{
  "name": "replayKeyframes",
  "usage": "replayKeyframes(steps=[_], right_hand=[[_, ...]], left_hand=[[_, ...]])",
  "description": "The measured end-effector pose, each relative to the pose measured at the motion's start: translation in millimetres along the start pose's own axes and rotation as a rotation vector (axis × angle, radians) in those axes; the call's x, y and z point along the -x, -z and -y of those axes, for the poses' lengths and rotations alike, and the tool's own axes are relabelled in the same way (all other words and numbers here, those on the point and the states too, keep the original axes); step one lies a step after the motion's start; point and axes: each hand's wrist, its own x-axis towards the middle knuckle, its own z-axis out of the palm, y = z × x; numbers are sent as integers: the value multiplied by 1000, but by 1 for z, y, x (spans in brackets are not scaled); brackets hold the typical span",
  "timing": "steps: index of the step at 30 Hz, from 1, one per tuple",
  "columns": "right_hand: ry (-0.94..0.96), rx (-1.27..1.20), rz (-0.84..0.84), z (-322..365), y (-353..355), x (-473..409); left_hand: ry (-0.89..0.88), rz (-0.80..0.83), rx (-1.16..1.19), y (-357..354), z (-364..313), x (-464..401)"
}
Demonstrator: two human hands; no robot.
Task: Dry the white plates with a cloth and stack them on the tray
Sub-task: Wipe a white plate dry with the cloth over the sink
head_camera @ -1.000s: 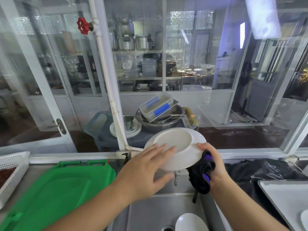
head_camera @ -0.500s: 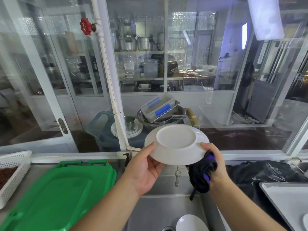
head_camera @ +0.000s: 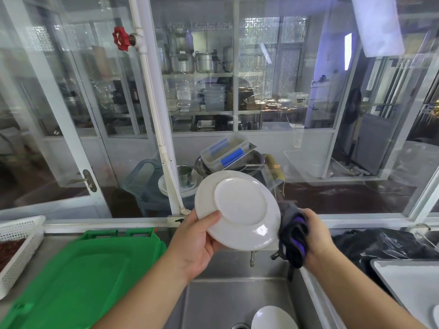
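Tilted up since 0.5 s ago: white plate (head_camera: 238, 210) now shows its underside w/ foot ring toward camera, no longer near flat; cloth off the rim's lower right, now at its right side.

Left to right, all relative to the sink (head_camera: 237, 302): white basket (head_camera: 21, 248) far left, green tray (head_camera: 78, 279) just left of basin on the counter, no plates on it yet. Left hand (head_camera: 199, 243) above basin's back-left, gripping plate's lower-left rim, thumb on the underside, fingers hidden behind. Plate held over the basin's back edge, face angled up and left. Right hand (head_camera: 313, 236) above basin's right edge, closed around bunched dark cloth (head_camera: 293, 236), cloth touching plate's right rim. Second plate (head_camera: 273, 317) down in the basin near the drain. White tray (head_camera: 408, 286) right of basin.

Likely step: wiping underside. Cloth hand nearer the exposed face, so sweep goes right-to-left across the foot ring; left hand just steadies. Stacking on a tray comes after.
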Motion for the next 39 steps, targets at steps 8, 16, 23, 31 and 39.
replayKeyframes(steps=[8,16,23,31,39], right_hand=[[647,1041,44,35,-25,-18],[1344,1389,341,16,-61,18],[1632,1450,561,-3,-63,35],[999,1113,128,31,-64,4],[208,330,204,31,-30,-14]], left_hand=[[-38,111,-453,-2,14,11],[-98,181,-593,-7,17,8],[-145,218,-579,0,17,10],[-258,184,-532,-6,17,16],[-457,81,-647,-5,16,15]])
